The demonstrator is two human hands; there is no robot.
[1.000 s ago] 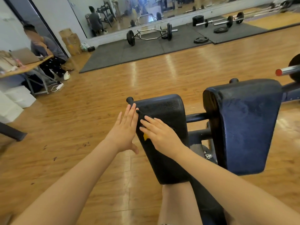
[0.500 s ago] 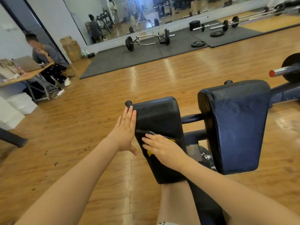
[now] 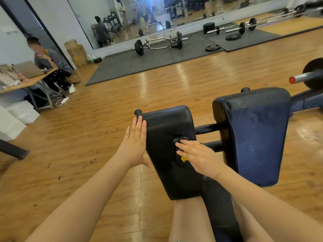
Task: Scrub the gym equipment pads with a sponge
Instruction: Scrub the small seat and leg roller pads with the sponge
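Both bare arms reach forward. Left hand (image 3: 135, 145) is flat, fingers straight and together, thumb sticking out, pressed against the pad's side. Right hand (image 3: 197, 157) lies palm-down, fingers straight, pressing the sponge.

Two black equipment pads: left pad (image 3: 167, 130), right pad (image 3: 258, 130). One sponge (image 3: 182, 157) on the left pad. Two hands: left hand (image 3: 135, 145), right hand (image 3: 199, 158).

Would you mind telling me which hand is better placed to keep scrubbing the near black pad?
The right hand: it presses the sponge flat on the pad. The left hand only braces the pad's left edge.
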